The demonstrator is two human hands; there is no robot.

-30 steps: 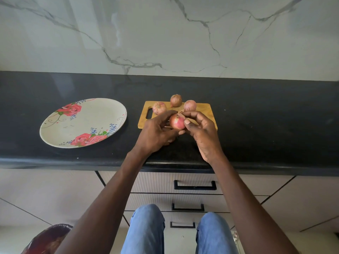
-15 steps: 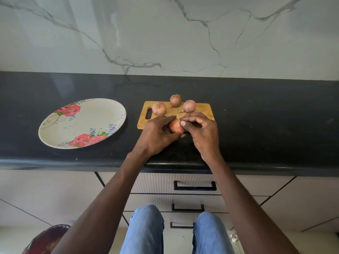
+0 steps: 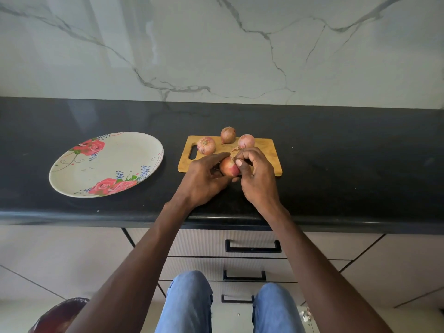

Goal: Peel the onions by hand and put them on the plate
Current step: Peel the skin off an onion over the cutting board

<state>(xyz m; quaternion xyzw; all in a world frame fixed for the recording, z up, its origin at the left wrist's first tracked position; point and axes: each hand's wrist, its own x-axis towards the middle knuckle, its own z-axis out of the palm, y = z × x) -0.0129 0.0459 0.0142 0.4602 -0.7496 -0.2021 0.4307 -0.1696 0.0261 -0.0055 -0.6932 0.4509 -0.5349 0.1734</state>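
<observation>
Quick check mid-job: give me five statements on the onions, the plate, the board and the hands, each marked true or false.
1. The plate holds one peeled onion. False: no onion lies on it.
2. Three onions rest on the cutting board. True.
3. The left hand grips the held onion. True.
4. The right hand rests flat on the countertop. False: its fingers pinch at the top of the held onion.
5. The plate sits to the right of the board. False: it sits to the left.

Black desk [image 3: 336, 164] with wooden cutting board [image 3: 266, 150]; white marble wall [image 3: 216, 44] behind; drawers [image 3: 252, 248] with black handles below
</observation>
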